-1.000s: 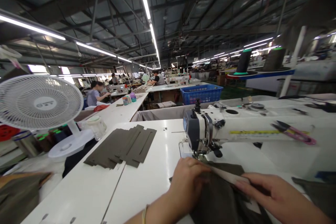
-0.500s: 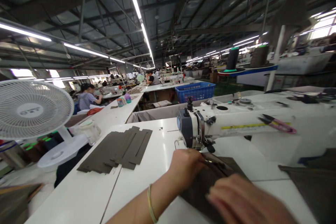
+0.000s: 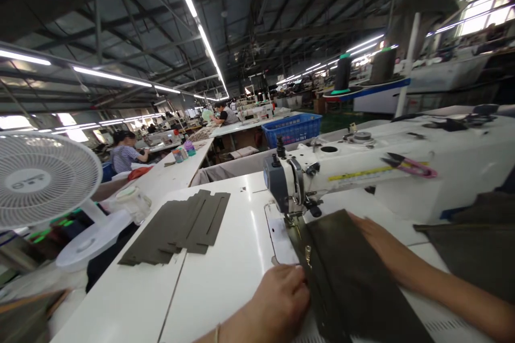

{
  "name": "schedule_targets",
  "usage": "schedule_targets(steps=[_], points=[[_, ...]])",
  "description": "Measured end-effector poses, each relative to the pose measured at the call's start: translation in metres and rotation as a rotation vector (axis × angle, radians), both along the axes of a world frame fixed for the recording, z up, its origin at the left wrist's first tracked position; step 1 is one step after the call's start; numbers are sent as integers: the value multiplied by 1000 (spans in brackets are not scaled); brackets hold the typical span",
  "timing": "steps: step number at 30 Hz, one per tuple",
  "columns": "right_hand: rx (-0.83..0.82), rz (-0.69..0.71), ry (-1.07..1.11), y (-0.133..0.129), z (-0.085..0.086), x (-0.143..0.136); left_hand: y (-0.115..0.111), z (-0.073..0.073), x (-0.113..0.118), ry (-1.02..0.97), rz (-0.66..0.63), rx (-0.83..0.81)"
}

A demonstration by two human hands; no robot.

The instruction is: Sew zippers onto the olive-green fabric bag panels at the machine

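Note:
A dark olive fabric piece lies flat on the white sewing table, its far left corner under the needle area of the sewing machine. A gold zipper pull shows near its left edge. My left hand is closed on that left edge, fingers curled, a band at the wrist. Along the far right edge of the fabric rests my right hand; its fingers are mostly hidden behind the raised edge.
Stacked olive pieces lie left of the machine, with a white fan beyond. More dark fabric is at the right. Pink-handled snips rest on the machine arm. Behind are a blue basket and two people at tables.
The fabric has been spread flat, with its corner now at the needle. My left hand has moved nearer me, and my right hand has gone forward to the far right edge. The view has shifted slightly.

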State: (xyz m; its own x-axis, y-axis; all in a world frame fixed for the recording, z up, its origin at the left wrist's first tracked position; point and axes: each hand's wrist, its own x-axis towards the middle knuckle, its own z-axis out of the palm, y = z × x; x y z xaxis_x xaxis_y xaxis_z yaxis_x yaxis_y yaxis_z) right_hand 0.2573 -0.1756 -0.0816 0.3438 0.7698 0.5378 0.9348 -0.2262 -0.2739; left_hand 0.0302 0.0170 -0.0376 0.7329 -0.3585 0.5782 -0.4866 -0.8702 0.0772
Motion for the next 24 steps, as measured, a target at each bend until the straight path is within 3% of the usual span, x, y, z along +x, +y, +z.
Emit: schedule_targets(steps=[2,5,9,12,18,24], points=[[-45,5,23,-3,-11,4,2,0,-3,49,-8,-81],[-46,3,126,-2,-13,2,9,5,5,136,141,-175],[45,-120,416,-2,10,3,14,4,23,220,236,-165],[-15,-238,531,10,25,15,12,1,30,219,255,-142],[-119,-226,449,42,28,34,9,3,34,210,282,-97],[-163,-283,153,37,24,30,10,0,38,188,273,-99]])
